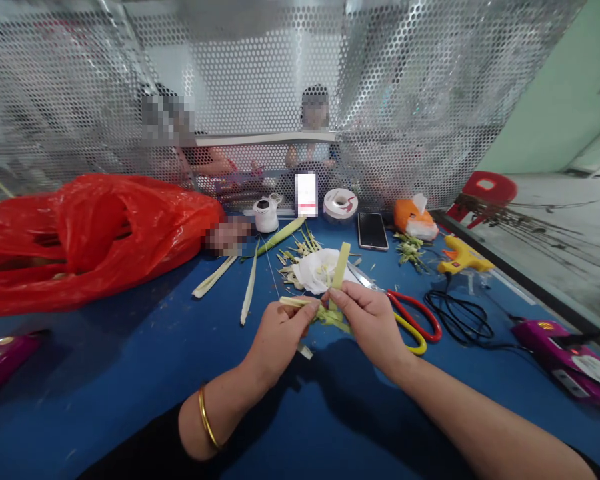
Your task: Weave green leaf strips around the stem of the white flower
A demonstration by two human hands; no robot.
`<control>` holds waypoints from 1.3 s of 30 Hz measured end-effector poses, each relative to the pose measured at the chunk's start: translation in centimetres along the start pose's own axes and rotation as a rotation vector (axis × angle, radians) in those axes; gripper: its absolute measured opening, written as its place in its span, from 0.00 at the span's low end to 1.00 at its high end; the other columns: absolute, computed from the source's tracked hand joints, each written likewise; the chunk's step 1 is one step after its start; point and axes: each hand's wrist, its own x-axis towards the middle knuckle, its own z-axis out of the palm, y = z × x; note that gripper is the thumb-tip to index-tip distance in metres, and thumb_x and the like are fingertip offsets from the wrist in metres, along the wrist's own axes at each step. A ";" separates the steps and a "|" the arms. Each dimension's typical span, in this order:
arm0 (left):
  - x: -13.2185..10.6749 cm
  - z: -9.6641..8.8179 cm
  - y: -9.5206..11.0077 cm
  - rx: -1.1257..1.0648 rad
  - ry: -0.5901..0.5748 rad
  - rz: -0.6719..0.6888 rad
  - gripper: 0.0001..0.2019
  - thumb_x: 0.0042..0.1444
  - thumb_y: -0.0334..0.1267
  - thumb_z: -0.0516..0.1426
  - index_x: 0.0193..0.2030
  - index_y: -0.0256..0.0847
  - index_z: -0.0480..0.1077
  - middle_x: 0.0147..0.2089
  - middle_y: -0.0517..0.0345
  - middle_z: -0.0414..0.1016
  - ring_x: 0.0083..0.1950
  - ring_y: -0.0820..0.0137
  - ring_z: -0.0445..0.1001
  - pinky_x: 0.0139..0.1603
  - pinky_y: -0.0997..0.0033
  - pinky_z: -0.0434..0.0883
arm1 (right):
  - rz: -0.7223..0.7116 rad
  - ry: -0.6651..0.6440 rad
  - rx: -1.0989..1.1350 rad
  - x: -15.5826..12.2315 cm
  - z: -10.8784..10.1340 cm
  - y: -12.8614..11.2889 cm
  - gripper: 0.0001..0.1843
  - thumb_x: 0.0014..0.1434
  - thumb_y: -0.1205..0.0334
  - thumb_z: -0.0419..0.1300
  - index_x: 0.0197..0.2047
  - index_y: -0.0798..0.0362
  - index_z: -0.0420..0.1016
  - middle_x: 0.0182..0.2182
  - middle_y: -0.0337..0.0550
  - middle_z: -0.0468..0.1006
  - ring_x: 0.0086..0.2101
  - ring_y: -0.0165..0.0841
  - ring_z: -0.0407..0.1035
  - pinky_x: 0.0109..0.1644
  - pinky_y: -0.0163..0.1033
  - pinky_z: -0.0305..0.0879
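Note:
My left hand and my right hand meet over the blue table, both pinched on pale green leaf strips folded together. One strip stands upright from my right fingers. Another strip lies sideways across my left fingertips. Just beyond the hands lies a white crumpled piece among several cut leaf scraps. A gold bangle sits on my left wrist.
Red-and-yellow scissors lie right of my hands, then a black cable, a yellow glue gun and a magenta device. A red plastic bag fills the left. A phone, tape roll, tissue pack sit by the perforated screen; people behind.

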 end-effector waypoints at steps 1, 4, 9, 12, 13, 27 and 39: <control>0.0 0.0 0.2 -0.004 0.009 -0.003 0.17 0.51 0.48 0.60 0.35 0.34 0.77 0.17 0.69 0.50 0.21 0.78 0.45 0.21 0.75 0.46 | -0.006 0.003 0.005 0.0 0.0 0.0 0.16 0.61 0.54 0.56 0.27 0.54 0.74 0.23 0.38 0.70 0.27 0.31 0.62 0.31 0.34 0.58; 0.0 0.0 0.6 -0.007 0.042 -0.009 0.17 0.50 0.48 0.60 0.36 0.34 0.78 0.16 0.70 0.47 0.20 0.79 0.43 0.21 0.74 0.44 | -0.007 0.015 0.021 0.1 0.0 -0.1 0.15 0.61 0.54 0.56 0.28 0.53 0.76 0.24 0.39 0.73 0.29 0.32 0.64 0.34 0.36 0.60; 0.1 -0.1 0.7 0.021 0.119 0.025 0.16 0.50 0.48 0.60 0.32 0.35 0.80 0.16 0.69 0.48 0.20 0.78 0.45 0.21 0.73 0.45 | 0.020 0.056 0.038 0.0 0.2 -0.3 0.15 0.59 0.54 0.57 0.29 0.53 0.78 0.23 0.38 0.72 0.27 0.32 0.64 0.33 0.36 0.61; 0.1 -0.2 0.5 0.009 0.171 -0.003 0.16 0.50 0.49 0.61 0.32 0.36 0.80 0.16 0.69 0.50 0.19 0.78 0.46 0.21 0.74 0.45 | 0.011 0.061 0.048 -0.1 0.3 -0.1 0.14 0.59 0.54 0.57 0.31 0.53 0.79 0.24 0.39 0.72 0.29 0.33 0.65 0.34 0.37 0.62; 0.1 -0.2 0.4 0.001 0.186 -0.016 0.17 0.49 0.50 0.61 0.32 0.36 0.79 0.16 0.69 0.50 0.19 0.78 0.46 0.21 0.74 0.45 | 0.001 0.061 0.051 -0.1 0.3 -0.1 0.14 0.60 0.54 0.57 0.31 0.53 0.79 0.25 0.39 0.73 0.30 0.33 0.66 0.35 0.37 0.62; 0.1 -0.4 0.3 -0.070 -0.217 -0.187 0.23 0.51 0.58 0.59 0.22 0.37 0.68 0.22 0.56 0.73 0.20 0.77 0.63 0.23 0.76 0.57 | 0.011 -0.014 0.057 -0.2 0.1 -0.2 0.15 0.59 0.54 0.57 0.28 0.54 0.77 0.23 0.39 0.73 0.27 0.31 0.64 0.31 0.35 0.61; 0.1 -0.5 0.2 -0.072 -0.379 -0.267 0.22 0.50 0.58 0.59 0.27 0.37 0.72 0.15 0.67 0.60 0.15 0.82 0.44 0.19 0.73 0.39 | 0.094 0.020 0.093 -0.2 0.5 -0.2 0.14 0.57 0.53 0.58 0.27 0.54 0.77 0.18 0.35 0.66 0.20 0.27 0.58 0.21 0.32 0.56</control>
